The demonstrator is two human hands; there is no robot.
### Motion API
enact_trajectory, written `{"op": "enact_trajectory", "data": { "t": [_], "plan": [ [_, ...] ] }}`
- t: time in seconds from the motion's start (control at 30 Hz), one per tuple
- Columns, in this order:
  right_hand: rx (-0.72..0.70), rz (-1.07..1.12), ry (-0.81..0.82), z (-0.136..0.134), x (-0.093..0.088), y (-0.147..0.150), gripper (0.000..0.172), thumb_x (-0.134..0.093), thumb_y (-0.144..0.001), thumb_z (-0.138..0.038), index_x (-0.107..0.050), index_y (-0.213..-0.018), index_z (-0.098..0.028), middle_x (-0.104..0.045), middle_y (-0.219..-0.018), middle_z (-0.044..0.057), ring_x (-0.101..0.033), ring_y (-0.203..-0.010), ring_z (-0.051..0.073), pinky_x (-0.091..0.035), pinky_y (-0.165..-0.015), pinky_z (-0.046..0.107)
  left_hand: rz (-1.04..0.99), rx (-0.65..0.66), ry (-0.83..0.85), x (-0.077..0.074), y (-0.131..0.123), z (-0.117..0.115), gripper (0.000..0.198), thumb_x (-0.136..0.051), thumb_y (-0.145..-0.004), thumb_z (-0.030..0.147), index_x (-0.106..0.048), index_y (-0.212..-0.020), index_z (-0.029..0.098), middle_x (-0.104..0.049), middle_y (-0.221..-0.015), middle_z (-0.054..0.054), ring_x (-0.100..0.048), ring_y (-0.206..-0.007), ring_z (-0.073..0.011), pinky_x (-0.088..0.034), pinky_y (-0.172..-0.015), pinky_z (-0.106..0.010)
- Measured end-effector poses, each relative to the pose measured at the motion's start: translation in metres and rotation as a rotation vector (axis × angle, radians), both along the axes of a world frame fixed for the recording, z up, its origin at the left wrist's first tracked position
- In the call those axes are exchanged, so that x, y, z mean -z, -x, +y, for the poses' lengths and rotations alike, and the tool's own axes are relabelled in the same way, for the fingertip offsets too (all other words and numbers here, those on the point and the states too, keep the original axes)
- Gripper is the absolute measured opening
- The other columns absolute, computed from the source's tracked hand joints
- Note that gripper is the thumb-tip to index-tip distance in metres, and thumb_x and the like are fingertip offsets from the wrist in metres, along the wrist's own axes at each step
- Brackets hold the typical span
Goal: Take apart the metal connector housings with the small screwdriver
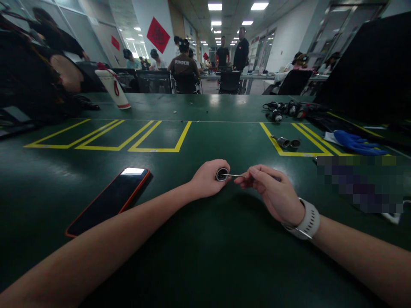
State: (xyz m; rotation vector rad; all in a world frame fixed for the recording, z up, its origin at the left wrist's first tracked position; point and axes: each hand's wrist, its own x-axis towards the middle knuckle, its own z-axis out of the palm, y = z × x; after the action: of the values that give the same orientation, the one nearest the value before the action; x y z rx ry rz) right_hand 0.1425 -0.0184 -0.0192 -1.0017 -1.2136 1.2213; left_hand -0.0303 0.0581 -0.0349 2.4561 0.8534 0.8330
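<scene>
My left hand (210,179) is closed around a small round metal part (221,174), its ringed open end facing me and dark inside. My right hand (269,188), with a pale watch strap at the wrist, pinches a slim tool with a thin metal shaft (236,175), like a small screwdriver. The tip of this shaft reaches the open end of the metal part; how deep it goes I cannot tell. Most of the tool's handle is hidden by my fingers.
A phone in an orange case (107,203) lies beside my left forearm. Farther off are a white cup (114,87), two metal cylinders (289,143), dark cabled devices (282,110) and a blue glove (358,143). Yellow tape (154,149) marks the green table. People are in the background.
</scene>
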Motion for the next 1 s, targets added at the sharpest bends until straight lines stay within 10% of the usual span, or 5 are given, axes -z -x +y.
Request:
{"op": "enact_trajectory", "data": {
  "t": [0.17, 0.63, 1.0],
  "plan": [
    [0.001, 0.138, 0.082, 0.001, 0.004, 0.003, 0.018, -0.057, -0.083, -0.028, -0.063, -0.071, -0.017, -0.070, -0.075, 0.005, -0.064, -0.072, 0.015, -0.050, -0.067, 0.031, -0.037, 0.043, 0.014, 0.001, -0.001, 0.001, 0.009, -0.059, -0.071, 0.017, -0.050, -0.071, 0.017, -0.051, -0.068, 0.003, -0.048, -0.062, -0.0113, -0.038, -0.057, -0.024],
    [-0.033, -0.889, -0.612, -0.024, -0.007, 0.009, 0.020, -0.046, -0.088, -0.017, -0.063, -0.080, -0.012, -0.064, -0.075, 0.007, -0.056, -0.072, 0.018, -0.043, -0.066, 0.034, 0.196, -0.027, -0.172, 0.001, -0.001, -0.004, 0.002, -0.052, -0.077, 0.018, -0.053, -0.076, 0.018, -0.055, -0.074, -0.001, -0.052, -0.069, -0.0155, -0.039, -0.061, -0.027],
    [0.039, -0.457, -0.329, -0.013, 0.002, 0.004, 0.018, -0.049, -0.090, -0.026, -0.065, -0.088, -0.018, -0.068, -0.085, 0.004, -0.064, -0.084, 0.016, -0.051, -0.074, 0.030, -0.077, -0.055, -0.024, 0.002, -0.001, 0.002, 0.011, -0.061, -0.072, 0.020, -0.050, -0.069, 0.017, -0.051, -0.065, 0.003, -0.048, -0.059, -0.0108, -0.037, -0.056, -0.024]
  ]
}}
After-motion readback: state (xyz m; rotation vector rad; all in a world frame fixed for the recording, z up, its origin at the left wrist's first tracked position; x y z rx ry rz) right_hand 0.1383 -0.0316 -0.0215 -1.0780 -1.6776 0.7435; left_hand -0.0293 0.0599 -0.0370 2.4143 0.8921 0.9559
